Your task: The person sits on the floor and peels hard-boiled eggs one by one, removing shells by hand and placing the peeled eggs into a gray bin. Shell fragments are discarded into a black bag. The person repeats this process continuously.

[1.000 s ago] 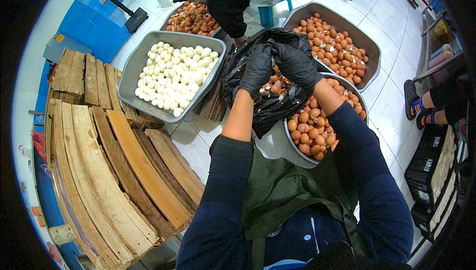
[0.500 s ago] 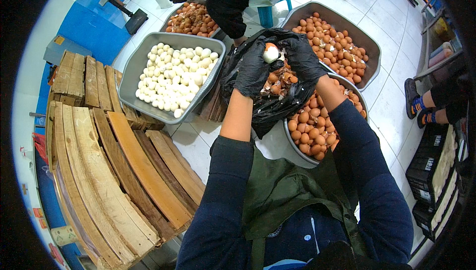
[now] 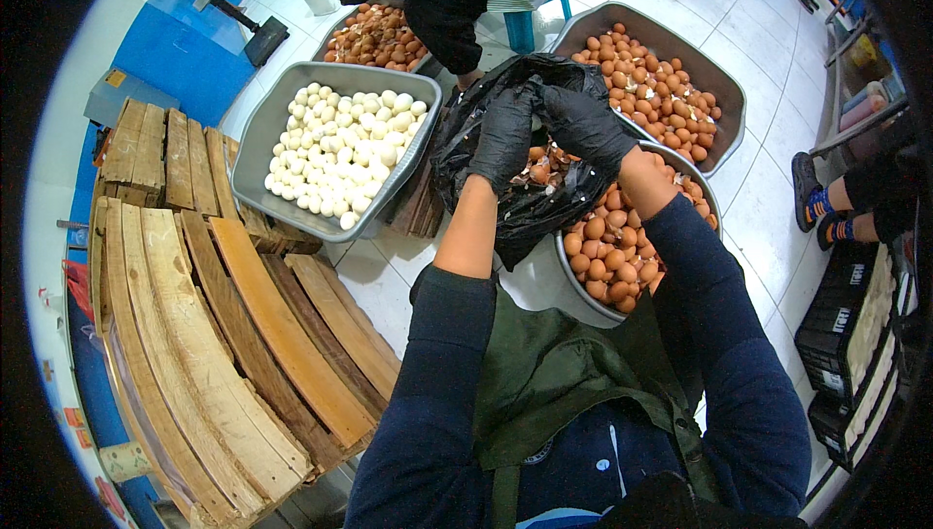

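Observation:
My left hand and my right hand, both in black gloves, meet with curled fingers over a black plastic bag; what they grip is hidden by the fingers. Cracked brown eggshells lie inside the bag's opening. Left of it, a grey tray holds several peeled white eggs. Beside my right arm is a round tub of brown eggs; behind it stands a grey tray of brown eggs, some with broken shell.
Wooden pallets fill the lower left. A gloved co-worker sits at the back by another tub of brown eggs. A scale stands back left. Another person's feet are at the right, near black crates.
Half a second ago my hands were slightly apart, showing an egg with white and brown on it. Now they are closed together again and that egg is out of sight.

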A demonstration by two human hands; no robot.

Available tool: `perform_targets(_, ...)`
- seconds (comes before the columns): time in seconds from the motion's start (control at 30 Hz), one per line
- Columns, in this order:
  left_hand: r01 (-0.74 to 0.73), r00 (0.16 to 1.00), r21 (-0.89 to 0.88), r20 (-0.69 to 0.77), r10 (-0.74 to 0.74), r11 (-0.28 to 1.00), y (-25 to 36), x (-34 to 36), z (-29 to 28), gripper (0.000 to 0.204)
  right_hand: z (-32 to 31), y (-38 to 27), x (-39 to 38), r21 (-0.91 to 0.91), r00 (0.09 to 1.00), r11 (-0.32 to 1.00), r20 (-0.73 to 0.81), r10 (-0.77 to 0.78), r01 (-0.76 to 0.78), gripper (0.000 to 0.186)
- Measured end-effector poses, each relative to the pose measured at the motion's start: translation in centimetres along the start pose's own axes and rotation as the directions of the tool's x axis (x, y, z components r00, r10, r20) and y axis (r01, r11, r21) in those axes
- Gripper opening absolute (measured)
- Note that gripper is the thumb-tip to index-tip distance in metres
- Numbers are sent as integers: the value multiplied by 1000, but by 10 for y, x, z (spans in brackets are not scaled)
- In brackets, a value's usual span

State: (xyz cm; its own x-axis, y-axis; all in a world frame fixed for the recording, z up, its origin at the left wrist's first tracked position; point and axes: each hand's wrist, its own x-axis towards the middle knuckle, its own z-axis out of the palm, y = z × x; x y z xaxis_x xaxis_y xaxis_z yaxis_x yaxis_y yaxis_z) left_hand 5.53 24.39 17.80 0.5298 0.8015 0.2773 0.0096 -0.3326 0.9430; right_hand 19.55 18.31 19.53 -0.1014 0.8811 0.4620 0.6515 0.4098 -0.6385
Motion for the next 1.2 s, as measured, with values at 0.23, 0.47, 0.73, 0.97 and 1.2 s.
perform_targets(0.23,-22,1000,357,20,16,934,-6,0,1,36,4,-2,-3,-58,997,998,-69,36,-40,20)
perform_targets(0.47,14,1000,-9,-1,-14,1000,-5,1,0,30,0,21,-1,-337,988,935,-135,72,-114,19)
perform_targets(0.73,29,998,-161,55,-20,986,32,-9,-2,47,4,49,0,-159,952,961,-248,181,-225,17)
perform_targets(0.97,-208,977,245,105,187,947,44,-13,-4,43,6,61,-5,-221,959,941,-181,219,-257,21)
perform_targets(1.2,-92,995,402,61,73,911,36,-14,-5,37,-7,26,-1,-326,994,942,-93,54,-82,28)
